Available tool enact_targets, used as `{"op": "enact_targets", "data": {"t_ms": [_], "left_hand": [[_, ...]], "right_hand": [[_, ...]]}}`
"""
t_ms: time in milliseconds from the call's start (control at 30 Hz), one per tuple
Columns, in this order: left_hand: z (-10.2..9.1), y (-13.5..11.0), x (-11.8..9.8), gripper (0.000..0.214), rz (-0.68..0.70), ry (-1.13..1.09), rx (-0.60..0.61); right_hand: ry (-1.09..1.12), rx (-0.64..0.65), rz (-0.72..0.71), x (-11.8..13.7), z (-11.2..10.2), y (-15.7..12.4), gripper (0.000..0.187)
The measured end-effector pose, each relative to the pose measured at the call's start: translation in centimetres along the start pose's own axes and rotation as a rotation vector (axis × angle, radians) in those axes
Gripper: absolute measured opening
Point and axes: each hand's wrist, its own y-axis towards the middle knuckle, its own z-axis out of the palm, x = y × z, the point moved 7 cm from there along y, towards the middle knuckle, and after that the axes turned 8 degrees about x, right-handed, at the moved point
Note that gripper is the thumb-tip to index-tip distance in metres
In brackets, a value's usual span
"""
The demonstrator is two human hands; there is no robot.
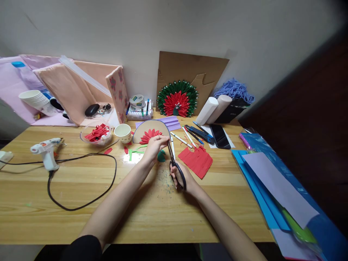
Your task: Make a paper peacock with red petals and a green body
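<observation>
Right hand (181,178), mid-table (81,224): closed through the handles of the scissors (174,161), blades pointing to the far edge, barely parted. Left hand (155,145) just beyond, fingers pinched together at the blade tips; what they pinch is too small to tell. Teal scrap (161,156) under that hand. Red paper (198,161) just right of the scissors.

R hand (187,183) holds scissors (173,159), tips at L hand (154,145), above table (67,192).
</observation>
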Motion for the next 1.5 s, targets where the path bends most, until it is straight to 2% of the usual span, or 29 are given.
{"op": "enact_targets", "data": {"t_ms": [167,367,633,833,967,1333,1500], "left_hand": [[0.0,0.0,0.0,0.017,-0.004,0.014,0.007],[-0.8,0.5,0.1,0.019,-0.039,0.084,0.015],[-2.2,1.0,-1.1,0.024,-0.075,0.284,0.039],[-2.0,0.5,-2.6,0.019,-0.032,0.481,0.056],[-1.8,0.4,-2.7,0.018,0.001,0.576,0.037],[-1.0,0.6,-2.4,0.017,0.121,0.661,0.028],[-0.9,0.5,-2.4,0.016,0.141,0.665,0.027]], "right_hand": [[0.031,-0.043,0.088,-0.2,-0.2,-0.1,0.048],[0.01,-0.053,0.118,-0.4,-0.6,-0.3,0.041],[-0.046,-0.043,0.152,0.7,-0.6,-0.6,0.036],[-0.007,-0.051,0.172,0.1,-0.7,-0.5,0.035],[0.046,-0.065,0.195,-0.5,-0.8,-0.3,0.037],[-0.049,-0.002,0.047,-0.4,-0.6,-0.1,0.049],[-0.043,0.003,0.06,-0.4,-0.7,-0.1,0.053]]}}
